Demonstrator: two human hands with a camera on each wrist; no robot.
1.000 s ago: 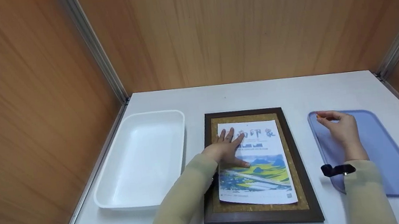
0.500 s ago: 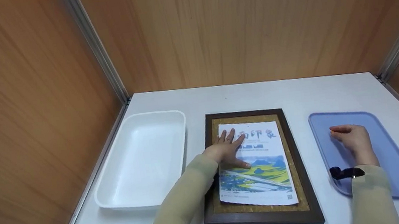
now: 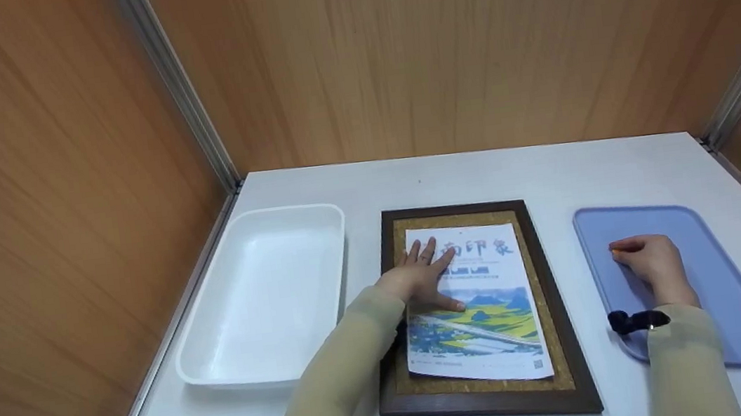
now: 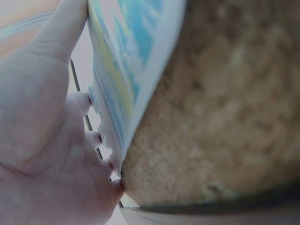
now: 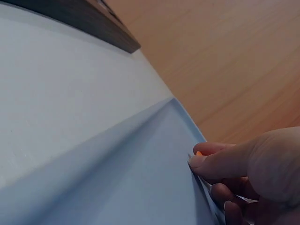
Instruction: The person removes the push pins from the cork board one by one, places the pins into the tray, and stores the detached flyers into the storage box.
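A printed poster (image 3: 489, 306) lies on the cork board of a dark wooden frame (image 3: 564, 325) at the table's middle. My left hand (image 3: 421, 276) rests flat on the poster's upper left part, fingers spread and straight. The left wrist view shows the palm (image 4: 42, 140) against the sheet's edge (image 4: 126, 70) over the cork (image 4: 220, 108). My right hand (image 3: 649, 262) sits low over the blue tray (image 3: 729, 305), its thumb and fingers pinching a small orange object (image 3: 615, 251). That orange tip (image 5: 199, 153) peeks out between the fingertips (image 5: 206, 161) in the right wrist view.
A deep white tray (image 3: 261, 299) stands to the left of the frame. The white table (image 3: 479, 173) is boxed in by wooden walls at the back and on both sides. The frame's corner (image 5: 93, 23) shows in the right wrist view.
My right hand drew back from the blue tray's far left corner toward its middle with the orange object, then settled. The left hand stayed put on the poster.
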